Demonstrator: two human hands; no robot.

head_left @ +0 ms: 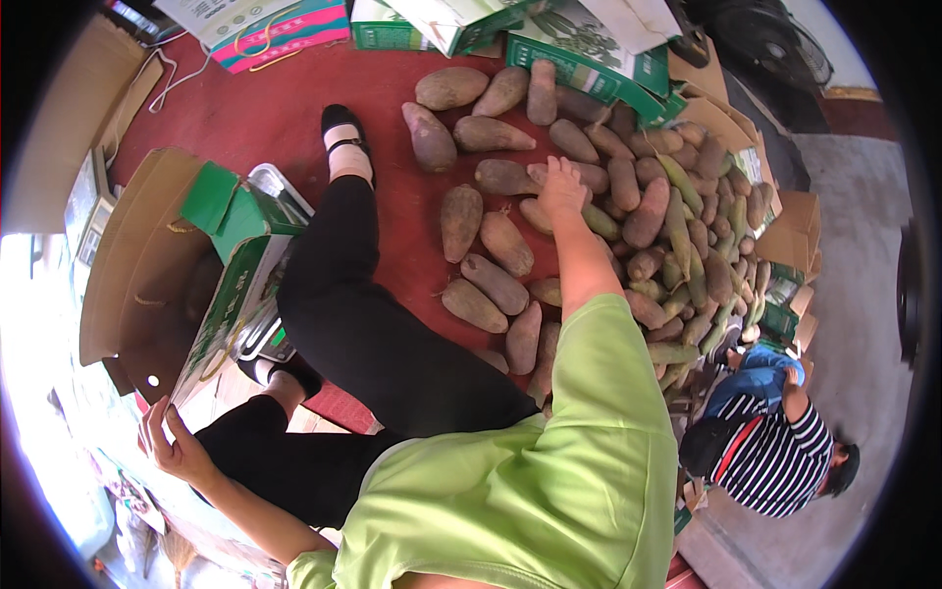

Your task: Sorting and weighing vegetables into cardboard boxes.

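My right hand (563, 188) reaches forward, its fingers bent over a long brownish-purple tuber-like vegetable (593, 178) on the red floor. Around it lie several loose vegetables of the same kind, such as a plump one (506, 243) and a paler one (451, 88). A large heap (677, 226) of them, some greenish and narrow, spreads to the right. At lower left, my left hand (179, 450) has its thumb and fingers at the near edge of an upright, opened green-and-brown cardboard box (128, 285). The box's inside is dark, so its contents are hard to make out.
Green-and-white cartons (579, 59) and a striped carton (285, 39) stand at the far side. A metal-edged scale (280, 191) is partly hidden by the box. My legs stretch across the red floor (265, 118). Another person (770, 452) bends over at right, near a fan (770, 44).
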